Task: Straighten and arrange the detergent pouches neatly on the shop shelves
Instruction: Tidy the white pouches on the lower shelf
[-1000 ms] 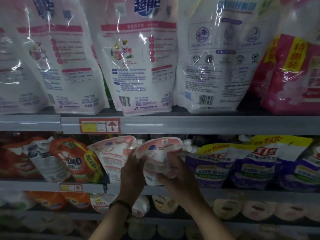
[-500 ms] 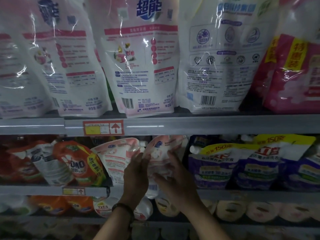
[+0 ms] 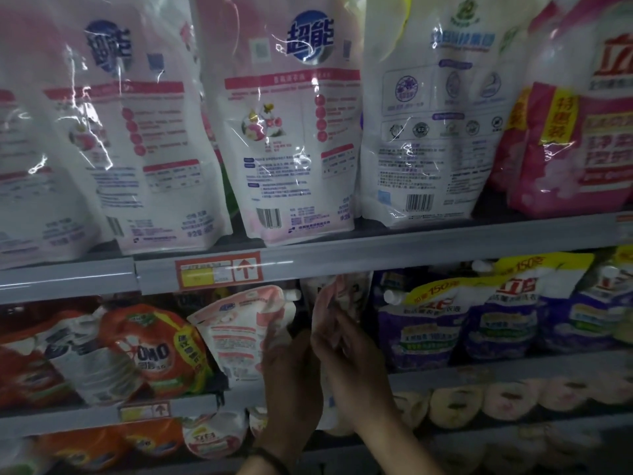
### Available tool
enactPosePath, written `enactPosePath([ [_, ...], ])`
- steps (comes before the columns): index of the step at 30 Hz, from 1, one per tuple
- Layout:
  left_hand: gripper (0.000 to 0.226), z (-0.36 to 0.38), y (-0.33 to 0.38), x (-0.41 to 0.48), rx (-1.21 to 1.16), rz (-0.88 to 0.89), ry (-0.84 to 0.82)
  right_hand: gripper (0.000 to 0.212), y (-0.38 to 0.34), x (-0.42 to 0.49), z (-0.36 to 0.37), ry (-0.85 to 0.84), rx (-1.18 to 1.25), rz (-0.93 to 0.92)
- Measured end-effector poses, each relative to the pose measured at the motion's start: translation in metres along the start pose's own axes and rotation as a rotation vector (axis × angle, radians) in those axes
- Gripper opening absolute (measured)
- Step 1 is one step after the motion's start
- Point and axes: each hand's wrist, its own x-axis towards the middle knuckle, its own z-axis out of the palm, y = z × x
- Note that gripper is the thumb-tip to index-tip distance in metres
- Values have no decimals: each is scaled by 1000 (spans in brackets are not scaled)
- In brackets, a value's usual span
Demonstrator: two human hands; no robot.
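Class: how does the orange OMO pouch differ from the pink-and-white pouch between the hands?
The OMO pouch is orange-red; the handled pouch is pink and white. The OMO pouch leans, face out; the handled pouch stands upright. No hand touches the OMO pouch; the left hand and right hand touch the handled pouch. Both are soft pouches at the middle shelf.

Pink pouch [image 3: 346, 293] blurred, mostly hidden behind right hand [image 3: 356, 371].

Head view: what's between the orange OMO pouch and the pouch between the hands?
Head view shows one tilted pink-and-white spouted pouch, then the left hand.
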Motion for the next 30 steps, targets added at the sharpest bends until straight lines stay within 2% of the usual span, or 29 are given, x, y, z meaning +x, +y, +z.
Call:
enactPosePath([
  [3, 20, 3, -6, -4, -134, -86, -75, 39, -1, -4, 2, 104, -132, -44],
  [5, 23, 3, -2, -4, -196, -128, -116, 34, -4, -7, 2, 186, -173, -78],
  [8, 19, 2, 5, -6, -43, 34, -106, 20, -8, -10, 2, 289, -221, -129],
  [11, 20, 3, 9, -9, -164, 7, -130, 13, -4, -8, 2, 375, -281, -163],
  [16, 27, 2, 21, -11, -420, -114, -280, 24, -1, -7, -4, 455, -287, -132],
  [18, 47, -3, 21, -13, -283, 37, -327, 32, 1, -5, -12, 478, -255, -99],
  [20, 48, -10, 19, -12, -269, 76, -334, 33, 4, -2, -22, 491, -274, -98],
  [22, 35, -12, 7, 0, -307, -2, -243, 26, 5, -2, -29, 462, -303, -114],
  [25, 33, -18, -7, 20, -330, -170, -181, 22, 3, -3, -39, 385, -338, -120],
  [30, 19, -28, -11, 43, -435, -350, -421, 18, 3, -1, -53, 314, -269, -150],
])
